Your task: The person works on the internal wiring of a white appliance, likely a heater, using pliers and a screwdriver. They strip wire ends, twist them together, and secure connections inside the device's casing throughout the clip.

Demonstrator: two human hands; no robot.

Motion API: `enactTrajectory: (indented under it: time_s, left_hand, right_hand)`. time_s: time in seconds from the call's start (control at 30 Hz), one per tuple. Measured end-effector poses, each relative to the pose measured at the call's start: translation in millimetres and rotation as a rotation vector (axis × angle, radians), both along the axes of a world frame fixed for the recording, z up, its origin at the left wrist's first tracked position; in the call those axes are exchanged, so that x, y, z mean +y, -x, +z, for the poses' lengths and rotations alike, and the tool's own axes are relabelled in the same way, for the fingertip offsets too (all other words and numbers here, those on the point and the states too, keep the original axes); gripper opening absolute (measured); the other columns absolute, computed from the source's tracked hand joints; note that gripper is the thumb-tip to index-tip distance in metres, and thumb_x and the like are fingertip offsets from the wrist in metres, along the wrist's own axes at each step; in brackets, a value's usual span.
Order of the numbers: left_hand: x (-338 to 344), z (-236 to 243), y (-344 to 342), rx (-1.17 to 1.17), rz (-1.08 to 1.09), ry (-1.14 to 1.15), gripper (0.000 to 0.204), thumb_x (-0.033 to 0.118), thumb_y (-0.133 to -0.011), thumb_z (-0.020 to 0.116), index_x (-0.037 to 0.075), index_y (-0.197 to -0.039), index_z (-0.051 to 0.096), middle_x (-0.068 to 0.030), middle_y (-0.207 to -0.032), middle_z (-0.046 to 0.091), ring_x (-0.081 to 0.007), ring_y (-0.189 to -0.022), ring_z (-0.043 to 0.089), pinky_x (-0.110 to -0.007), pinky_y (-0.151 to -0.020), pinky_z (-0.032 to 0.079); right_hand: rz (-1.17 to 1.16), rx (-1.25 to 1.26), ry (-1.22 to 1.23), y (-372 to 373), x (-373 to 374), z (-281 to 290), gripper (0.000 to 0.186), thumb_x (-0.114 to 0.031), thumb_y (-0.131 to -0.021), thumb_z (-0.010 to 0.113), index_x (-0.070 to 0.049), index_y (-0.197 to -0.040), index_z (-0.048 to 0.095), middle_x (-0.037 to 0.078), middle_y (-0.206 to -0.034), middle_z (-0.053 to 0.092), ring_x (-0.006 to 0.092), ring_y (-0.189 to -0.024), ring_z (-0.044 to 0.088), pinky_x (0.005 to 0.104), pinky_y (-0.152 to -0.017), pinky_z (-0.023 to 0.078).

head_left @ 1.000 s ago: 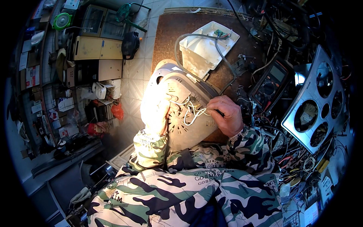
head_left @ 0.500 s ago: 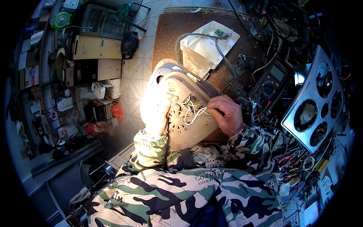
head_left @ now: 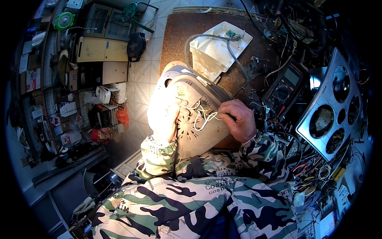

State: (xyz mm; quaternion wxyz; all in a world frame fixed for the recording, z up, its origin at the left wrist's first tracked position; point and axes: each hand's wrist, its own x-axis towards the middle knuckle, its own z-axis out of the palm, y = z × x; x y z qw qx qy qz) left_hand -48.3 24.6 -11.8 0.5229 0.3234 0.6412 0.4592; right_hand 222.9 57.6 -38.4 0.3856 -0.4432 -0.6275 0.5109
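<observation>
A beige-grey plastic appliance housing (head_left: 195, 143) with a round fan of vent slots lies tilted in front of me, its near end by my jacket. Loose white wires (head_left: 205, 121) come out of an opening in its upper face. My right hand (head_left: 240, 119) is closed, thumb and forefinger pinching a white wire at the housing's right side. My left hand (head_left: 166, 117), glaring under bright light, rests on the left side of the housing. Its fingers are curled together where another white wire ends; the glare hides the fingertips' detail.
Beyond the housing, a white plastic box (head_left: 211, 53) with a grey cable sits on the brown board (head_left: 179, 32). To the right are a multimeter (head_left: 284, 87), a metal hob plate (head_left: 310, 131) with round holes, and tangled tools and wires. Shelves of boxes (head_left: 32, 79) stand left.
</observation>
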Motion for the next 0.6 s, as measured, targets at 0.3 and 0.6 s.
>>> enactTrajectory:
  time_s: [0.3, 0.6]
  left_hand:
    - [2, 8, -9, -0.034, -0.016, -0.007, 0.017, 0.009, -0.105, 0.065, -0.001, -0.12, 0.064, -0.0181, -0.105, 0.076, -0.0184, -0.079, 0.071, -0.027, -0.068, 0.054]
    - [0, 19, -17, -0.083, -0.073, -0.018, 0.019, 0.007, -0.106, 0.061, -0.005, -0.121, 0.064, -0.0203, -0.109, 0.075, -0.0226, -0.086, 0.073, -0.033, -0.079, 0.06]
  right_hand:
    - [0.015, -0.032, 0.037, 2, 5, 6, 0.009, -0.002, -0.088, 0.074, -0.001, -0.096, 0.072, 0.014, -0.097, 0.072, 0.0352, -0.095, 0.069, 0.0429, -0.085, 0.055]
    - [0.108, -0.135, 0.058, 0, 19, 2, 0.007, -0.007, -0.089, 0.073, -0.002, -0.094, 0.072, 0.015, -0.093, 0.071, 0.0362, -0.095, 0.068, 0.044, -0.086, 0.053]
